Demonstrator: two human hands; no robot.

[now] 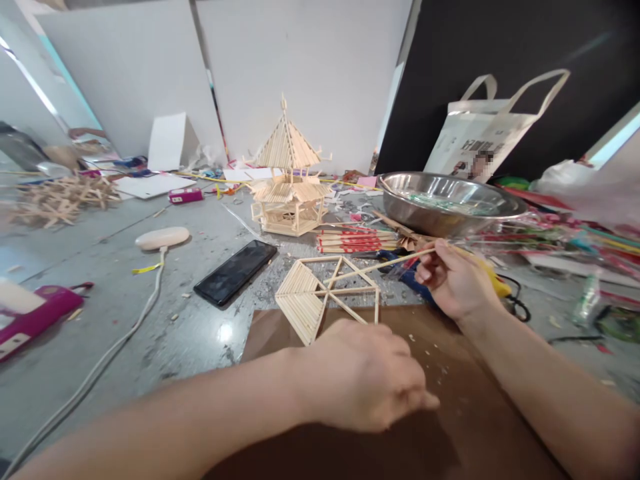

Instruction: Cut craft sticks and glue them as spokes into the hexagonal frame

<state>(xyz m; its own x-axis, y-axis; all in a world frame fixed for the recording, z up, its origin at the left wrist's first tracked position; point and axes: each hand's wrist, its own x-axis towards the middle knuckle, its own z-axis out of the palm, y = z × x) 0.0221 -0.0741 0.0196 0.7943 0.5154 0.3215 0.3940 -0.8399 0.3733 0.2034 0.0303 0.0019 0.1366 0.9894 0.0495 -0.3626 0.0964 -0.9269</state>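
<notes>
My right hand (453, 280) pinches one end of a thin wooden stick (387, 264). The stick slants down to the left, its far end over the middle of a hexagonal stick frame (350, 291) lying flat. Thin sticks laid side by side fill the left sections of this frame; its other sections show only spokes and rim. Just in front of the frame, above a brown sheet (450, 373), my left hand (367, 377) is closed with fingers curled inward. Whatever it may hold is hidden. Behind the frame stands a stick-built pavilion model (290, 193) with a pointed roof.
A black phone (235, 273) lies left of the frame. Red-marked stick bundles (356, 241) and a steel basin (450, 207) sit behind it. A white cable (127, 340), a purple power strip (40, 317) and a stick pile (65, 200) occupy the left. A tote bag (480, 137) stands behind the basin.
</notes>
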